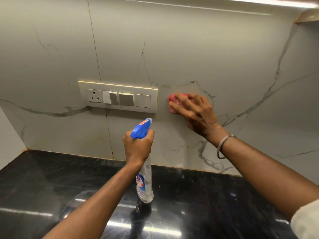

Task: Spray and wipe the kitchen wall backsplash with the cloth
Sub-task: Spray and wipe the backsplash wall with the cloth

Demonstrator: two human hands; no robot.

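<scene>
The backsplash is pale marble-look tile with grey veins. My right hand presses a bunched pink cloth flat against it, just right of the switch panel; the spread fingers cover most of the cloth. My left hand grips the neck of a clear spray bottle with a blue trigger head. The nozzle points at the wall below the panel. The bottle hangs above the counter, upright.
A cream switch panel with a socket and several switches is set in the wall left of the cloth. A glossy black stone counter runs along the bottom. A cabinet underside with a light strip lies at the top.
</scene>
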